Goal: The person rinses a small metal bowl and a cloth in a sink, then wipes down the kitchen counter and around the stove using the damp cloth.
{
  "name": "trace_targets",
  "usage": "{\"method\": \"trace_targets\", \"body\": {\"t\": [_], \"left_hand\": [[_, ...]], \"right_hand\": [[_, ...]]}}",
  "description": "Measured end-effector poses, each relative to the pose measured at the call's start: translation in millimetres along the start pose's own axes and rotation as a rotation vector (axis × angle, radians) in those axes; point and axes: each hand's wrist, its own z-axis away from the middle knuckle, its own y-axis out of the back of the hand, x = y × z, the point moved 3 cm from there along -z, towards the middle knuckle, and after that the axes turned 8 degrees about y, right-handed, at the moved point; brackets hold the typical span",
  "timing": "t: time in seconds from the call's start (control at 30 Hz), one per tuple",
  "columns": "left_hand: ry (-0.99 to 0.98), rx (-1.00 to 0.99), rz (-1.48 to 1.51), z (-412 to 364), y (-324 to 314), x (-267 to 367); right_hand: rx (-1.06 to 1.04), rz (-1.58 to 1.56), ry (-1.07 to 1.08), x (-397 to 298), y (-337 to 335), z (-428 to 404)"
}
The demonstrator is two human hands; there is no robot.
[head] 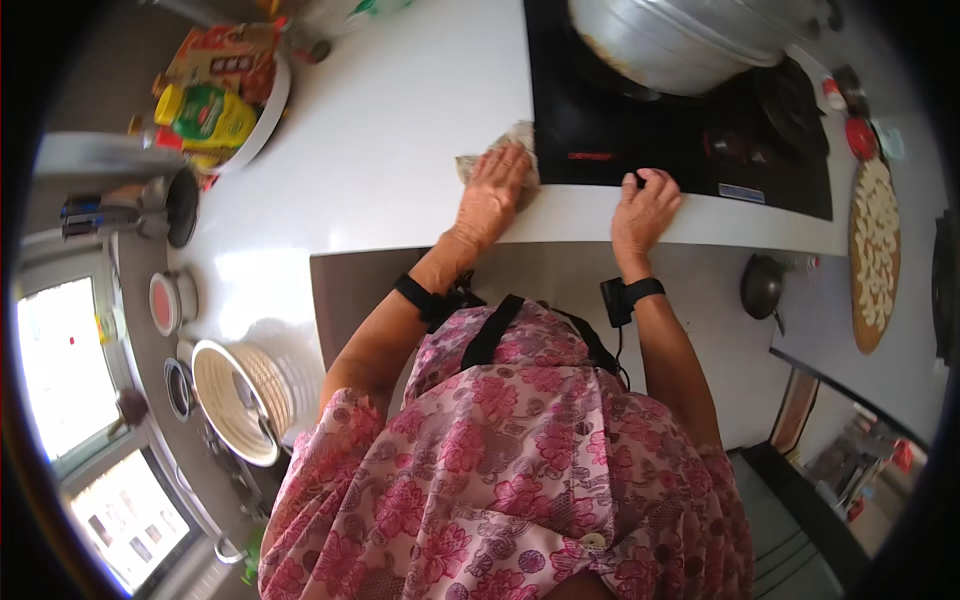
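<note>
My left hand (495, 187) lies palm down on a crumpled, light-coloured cloth (517, 133), pressing it against the white countertop (420, 97) beside the left edge of a black glass cooktop (622, 142). At the cooktop's front edge is my right hand (649, 210), its thumb and curled fingers around a small dark part (640, 181), perhaps a knob. A large aluminium pot (675, 45) sits towards the back of the cooktop. Both wrists wear black straps with small devices.
Left on the counter stand a white basin (274, 112) of condiment bottles and packets, and a woven-look basket (247, 405). To the right are an oval board (874, 255) bearing many pale pieces, and a dark pan (761, 286).
</note>
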Motion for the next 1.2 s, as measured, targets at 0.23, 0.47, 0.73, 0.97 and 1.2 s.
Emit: {"method": "trace_targets", "body": {"t": [0.23, 0.47, 0.73, 0.97, 1.2], "left_hand": [[-0.021, 0.053, 0.015, -69, -20, -32], [-0.018, 0.064, 0.038, -100, -27, -41], [-0.061, 0.061, -0.037, -106, -30, -45], [-0.061, 0.087, -0.024, -106, -35, -55], [-0.037, 0.068, -0.081, -109, -29, -46]], "right_hand": [[0.012, -0.035, -0.040, 5, 4, -3], [-0.003, -0.067, -0.078, 8, 7, -2], [0.044, -0.180, -0.065, 11, 13, 0], [0.082, -0.438, 0.137, 39, 37, 27], [0.225, -0.030, 0.018, 191, 90, 26]]}}
